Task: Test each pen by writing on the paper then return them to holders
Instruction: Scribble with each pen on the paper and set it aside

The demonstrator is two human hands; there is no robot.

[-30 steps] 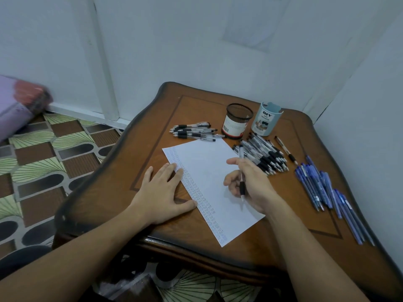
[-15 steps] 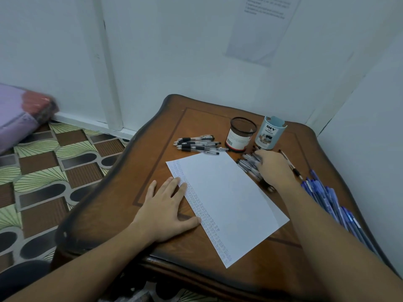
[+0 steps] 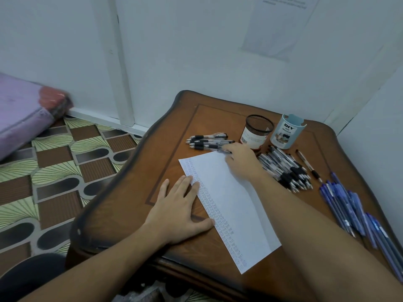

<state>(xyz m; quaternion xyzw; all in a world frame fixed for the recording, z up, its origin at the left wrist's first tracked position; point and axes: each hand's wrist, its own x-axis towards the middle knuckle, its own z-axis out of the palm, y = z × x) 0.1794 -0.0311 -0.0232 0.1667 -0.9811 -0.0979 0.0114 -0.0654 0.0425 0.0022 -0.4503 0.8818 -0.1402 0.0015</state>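
Right grip (image 3: 239, 159) touching pens (image 3: 207, 141); left grip (image 3: 180, 207) pressing paper (image 3: 231, 205)

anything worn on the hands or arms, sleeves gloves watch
No. The left hand and right hand are ungloved with no rings showing, no watch or band on either wrist, and both forearms are bare to the frame edge.

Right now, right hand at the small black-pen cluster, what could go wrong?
A nudge from the right hand could roll the small cluster of black pens into the large pile of black pens, mixing them. The right forearm lies near the blue pens at the edge of the table; a sweep might knock them off.
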